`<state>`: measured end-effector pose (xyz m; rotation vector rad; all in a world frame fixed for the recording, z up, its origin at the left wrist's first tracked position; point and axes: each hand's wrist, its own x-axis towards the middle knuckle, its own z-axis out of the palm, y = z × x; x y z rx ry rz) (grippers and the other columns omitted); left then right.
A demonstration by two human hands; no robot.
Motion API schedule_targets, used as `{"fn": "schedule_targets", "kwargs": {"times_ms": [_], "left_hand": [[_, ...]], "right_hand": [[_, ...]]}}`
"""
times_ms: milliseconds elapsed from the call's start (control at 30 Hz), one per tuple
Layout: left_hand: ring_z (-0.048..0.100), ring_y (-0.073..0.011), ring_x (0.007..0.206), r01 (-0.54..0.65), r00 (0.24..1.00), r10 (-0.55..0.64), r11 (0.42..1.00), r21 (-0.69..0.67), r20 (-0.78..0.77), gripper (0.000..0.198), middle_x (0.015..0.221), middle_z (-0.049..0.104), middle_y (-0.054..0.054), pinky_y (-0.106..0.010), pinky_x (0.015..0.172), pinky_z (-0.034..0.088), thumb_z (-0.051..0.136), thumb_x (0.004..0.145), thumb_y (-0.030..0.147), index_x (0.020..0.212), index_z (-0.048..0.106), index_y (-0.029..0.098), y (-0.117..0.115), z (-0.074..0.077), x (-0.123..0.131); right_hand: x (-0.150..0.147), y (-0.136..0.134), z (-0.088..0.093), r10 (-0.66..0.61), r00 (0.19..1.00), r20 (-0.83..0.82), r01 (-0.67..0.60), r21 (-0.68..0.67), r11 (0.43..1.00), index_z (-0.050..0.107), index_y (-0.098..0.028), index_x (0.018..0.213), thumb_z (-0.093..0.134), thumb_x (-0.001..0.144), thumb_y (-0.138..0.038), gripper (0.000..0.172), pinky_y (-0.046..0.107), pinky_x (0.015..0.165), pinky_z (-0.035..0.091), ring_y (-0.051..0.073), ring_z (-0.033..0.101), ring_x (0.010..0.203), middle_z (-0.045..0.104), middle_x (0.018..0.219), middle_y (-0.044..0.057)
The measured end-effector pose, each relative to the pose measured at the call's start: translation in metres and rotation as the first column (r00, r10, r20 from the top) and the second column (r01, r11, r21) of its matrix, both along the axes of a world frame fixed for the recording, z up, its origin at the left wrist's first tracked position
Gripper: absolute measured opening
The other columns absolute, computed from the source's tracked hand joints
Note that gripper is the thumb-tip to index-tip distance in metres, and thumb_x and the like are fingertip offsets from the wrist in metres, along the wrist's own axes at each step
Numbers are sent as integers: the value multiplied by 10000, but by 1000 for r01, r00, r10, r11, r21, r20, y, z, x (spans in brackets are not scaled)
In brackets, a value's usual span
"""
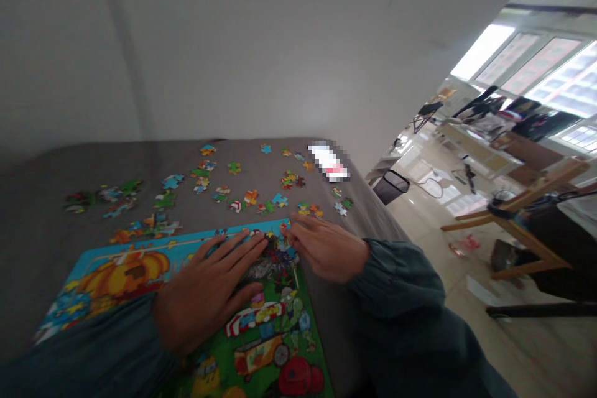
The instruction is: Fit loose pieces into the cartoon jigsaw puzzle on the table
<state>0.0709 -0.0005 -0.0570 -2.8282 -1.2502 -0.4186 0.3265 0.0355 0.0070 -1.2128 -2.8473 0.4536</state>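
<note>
A colourful jigsaw puzzle (259, 354) lies in its tray, with a pumpkin at the left and a striped cart at the lower right. My left hand (209, 292) rests flat on it, fingers spread, covering part of the middle. At the tray's upper right corner, my right hand (326, 249) is closed, with thumb and index finger pinched on a small puzzle piece (283, 230) that the fingertips partly hide. Just left of these fingertips is a dark greyish patch of the puzzle (265, 266); its details are blurred.
Several loose puzzle pieces (250, 197) lie scattered on the grey cloth (140, 168) beyond the tray, with overlapping clusters (116, 196) at the left. A phone (329, 160) with a blurred-out screen lies at the back right. Behind stands a pale wall (233, 43); a wooden-framed chair (532, 249) is at far right.
</note>
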Motion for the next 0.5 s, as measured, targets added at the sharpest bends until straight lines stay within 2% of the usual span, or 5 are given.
{"fn": "schedule_targets", "kwargs": {"times_ms": [167,233,300,367,500], "left_hand": [[601,-287,1275,24,1000,-23,997,72,-11,590,1458,606,-41,-461,1017,437,395,1006,582,1449,531,218,2,3,3],[600,-297,1275,21,1000,-19,996,81,-17,589,1448,615,-43,-472,1002,447,368,1012,582,1427,556,209,3,4,5],[589,-305,1289,19,1000,-19,997,80,-8,587,1445,619,-49,-480,1003,449,342,1019,578,1416,568,210,3,4,5],[577,-306,1305,20,1000,-20,998,61,13,590,1444,621,-59,-483,1025,440,335,1018,584,1428,558,223,4,3,5],[513,-322,1376,20,1000,-19,1000,-24,13,619,1499,566,-49,-519,1088,399,321,1005,621,1492,479,273,3,1,3]], "right_hand": [[-4,6,2,-62,992,-110,54,-74,996,556,-162,1024,410,1019,-180,147,366,875,493,209,640,960,665,1037,110],[-7,13,0,-79,954,-289,48,-114,992,566,-161,974,439,1014,-197,137,364,885,487,201,627,978,671,1025,101],[-11,20,-7,-156,849,-504,57,-206,977,580,-158,929,513,977,-198,92,339,848,500,177,625,924,666,977,77],[-14,26,-18,-320,716,-621,58,-403,913,586,-157,907,580,937,-212,63,299,735,519,138,612,760,633,836,24],[-17,34,-35,-564,549,-616,-57,-701,711,594,-158,1030,684,868,-235,201,275,645,574,101,621,626,595,766,-37]]}}
